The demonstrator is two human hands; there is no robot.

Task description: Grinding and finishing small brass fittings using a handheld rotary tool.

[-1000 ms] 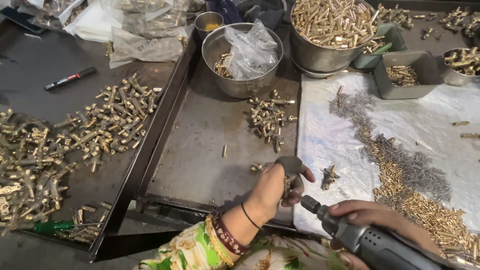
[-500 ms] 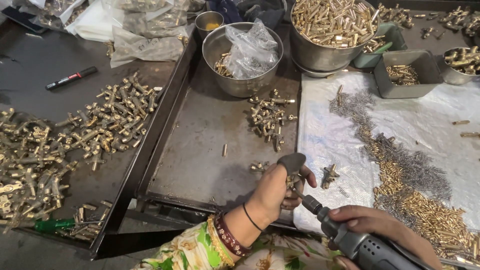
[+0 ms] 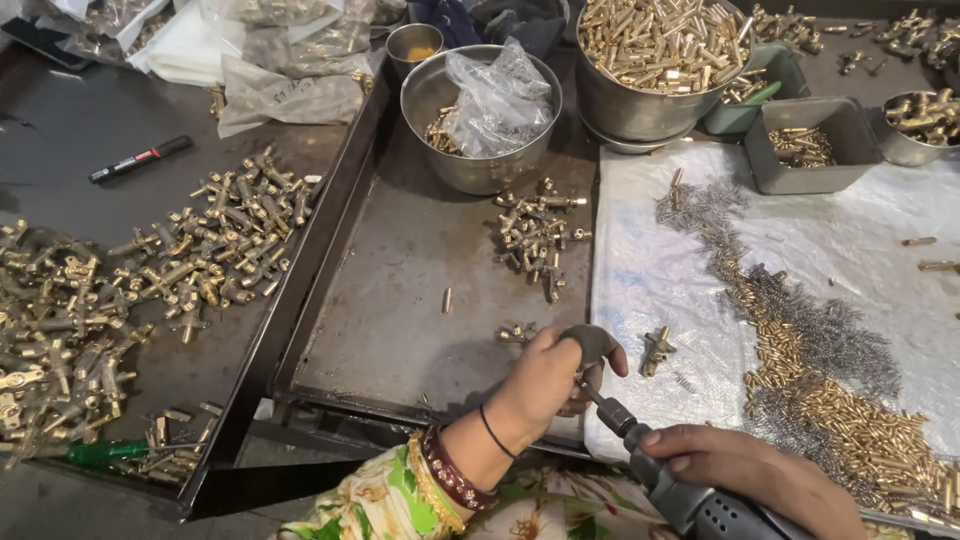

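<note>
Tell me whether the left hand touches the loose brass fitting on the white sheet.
Apart. The head view shows bare white sheet between the left hand and the brass fitting.

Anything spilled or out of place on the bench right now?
Mostly sorted heaps, but a few stray: one small brass pin lies alone mid-tray, a brass fitting sits apart on the white sheet, and two brass pieces lie away from the springs and pins at the sheet's far right.

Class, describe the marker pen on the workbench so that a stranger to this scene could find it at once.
Start at the dark tray in the middle and look left, past its raised edge, to the big heap of brass fittings. Above that heap, alone on bare dark surface, lies the marker pen. It is the only slim black stick with a red band; everything near it is brass.
</note>
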